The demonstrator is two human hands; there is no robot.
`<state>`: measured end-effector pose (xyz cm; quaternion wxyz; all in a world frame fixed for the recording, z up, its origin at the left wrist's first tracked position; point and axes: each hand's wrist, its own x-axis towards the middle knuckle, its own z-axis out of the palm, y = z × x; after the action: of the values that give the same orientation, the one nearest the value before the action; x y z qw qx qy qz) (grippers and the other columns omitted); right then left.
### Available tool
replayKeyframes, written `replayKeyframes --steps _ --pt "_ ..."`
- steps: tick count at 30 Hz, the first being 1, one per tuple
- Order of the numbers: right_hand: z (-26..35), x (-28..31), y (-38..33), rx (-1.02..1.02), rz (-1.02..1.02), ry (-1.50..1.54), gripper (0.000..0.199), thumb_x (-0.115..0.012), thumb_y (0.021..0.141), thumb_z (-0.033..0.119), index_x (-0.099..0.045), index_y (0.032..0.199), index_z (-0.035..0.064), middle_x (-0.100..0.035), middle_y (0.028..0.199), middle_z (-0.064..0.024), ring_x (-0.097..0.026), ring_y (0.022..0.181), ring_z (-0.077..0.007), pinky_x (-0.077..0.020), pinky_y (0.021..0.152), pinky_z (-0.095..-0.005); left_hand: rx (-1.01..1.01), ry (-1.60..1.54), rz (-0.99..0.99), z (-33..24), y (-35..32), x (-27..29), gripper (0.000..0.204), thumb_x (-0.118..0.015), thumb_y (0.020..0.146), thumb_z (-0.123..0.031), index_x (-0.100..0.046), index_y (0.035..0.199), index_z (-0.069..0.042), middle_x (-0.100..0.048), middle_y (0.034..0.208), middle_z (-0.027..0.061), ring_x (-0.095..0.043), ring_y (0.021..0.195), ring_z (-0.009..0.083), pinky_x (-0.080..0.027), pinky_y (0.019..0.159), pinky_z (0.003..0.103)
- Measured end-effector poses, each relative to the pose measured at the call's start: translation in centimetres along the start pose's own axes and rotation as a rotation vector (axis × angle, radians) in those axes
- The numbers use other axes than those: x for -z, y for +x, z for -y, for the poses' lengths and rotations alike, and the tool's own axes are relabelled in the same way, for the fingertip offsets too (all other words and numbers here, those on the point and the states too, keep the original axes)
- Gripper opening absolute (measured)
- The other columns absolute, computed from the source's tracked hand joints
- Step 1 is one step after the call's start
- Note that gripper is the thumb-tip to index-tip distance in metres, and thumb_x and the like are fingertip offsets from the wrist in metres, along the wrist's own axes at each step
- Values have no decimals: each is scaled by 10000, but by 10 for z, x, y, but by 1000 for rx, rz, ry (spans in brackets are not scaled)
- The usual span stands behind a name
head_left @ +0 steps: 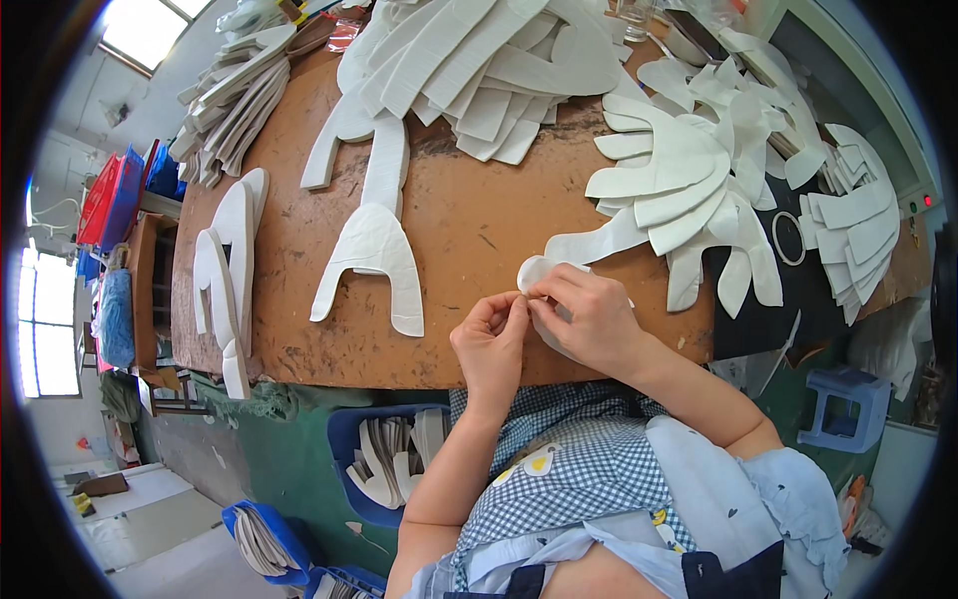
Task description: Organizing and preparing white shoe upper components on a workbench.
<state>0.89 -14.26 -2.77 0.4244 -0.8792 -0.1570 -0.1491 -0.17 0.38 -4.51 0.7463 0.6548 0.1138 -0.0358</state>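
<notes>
Held between both hands near the front edge of a brown worktable [469, 225], a white piece [535, 270] with a rounded end is seen just right of the middle of the view; its full outline is hidden by the fingers. The left hand [489, 346] is curled, with thumb and fingertips pinched together at the left edge of the piece. The right hand [591, 309] is laid over the piece from the right, its fingers bent and closed on it, and the fingertips of both hands are brought nearly together. Just beyond the held piece, a white strip [599, 240] is placed flat, reaching to a spread heap of white cut pieces [679, 170] on the right. Part of that side of the table is covered by a black sheet [743, 329], on which a pale ring [788, 240] is set. A large pile of white pieces [499, 70] is stacked at the far side. Nearer, to the left of the hands, an arch-shaped piece [371, 245] is laid with its two legs toward the front edge. Further left, more curved pieces [222, 270] are grouped. Below the table, similar pieces are contained in a blue bin [375, 513].
</notes>
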Motion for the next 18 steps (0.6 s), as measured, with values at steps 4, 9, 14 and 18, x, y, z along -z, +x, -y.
replayKeyframes --steps 4,9,14,18 --pt "1 -2 -1 28 12 -72 68 -688 777 27 -640 822 43 -629 805 -75 -630 645 -261 -506 568 -348 -71 93 3 0 -4 -3 150 -653 942 -66 -676 975 78 -700 867 67 -662 726 87 -564 673 219" --pt "-1 -5 -1 71 -8 -89 62 -677 779 35 -616 793 34 -597 784 -77 -613 642 -259 -492 556 -359 -43 107 -11 -4 -3 -3 147 -660 936 -67 -682 966 75 -695 851 50 -637 700 64 -531 646 189" --pt "-6 -7 -2 39 -15 -26 61 -662 792 44 -606 777 24 -585 780 -82 -609 636 -263 -493 556 -369 25 -13 -4 -1 -1 -3 131 -665 925 -47 -680 977 72 -693 860 39 -643 735 66 -523 660 185" --pt "-8 -6 -2 0 -8 32 63 -686 791 35 -634 825 33 -636 802 -84 -630 639 -260 -503 566 -342 47 30 4 -2 1 -2 146 -644 946 -67 -675 985 70 -698 837 48 -647 693 74 -540 656 185"
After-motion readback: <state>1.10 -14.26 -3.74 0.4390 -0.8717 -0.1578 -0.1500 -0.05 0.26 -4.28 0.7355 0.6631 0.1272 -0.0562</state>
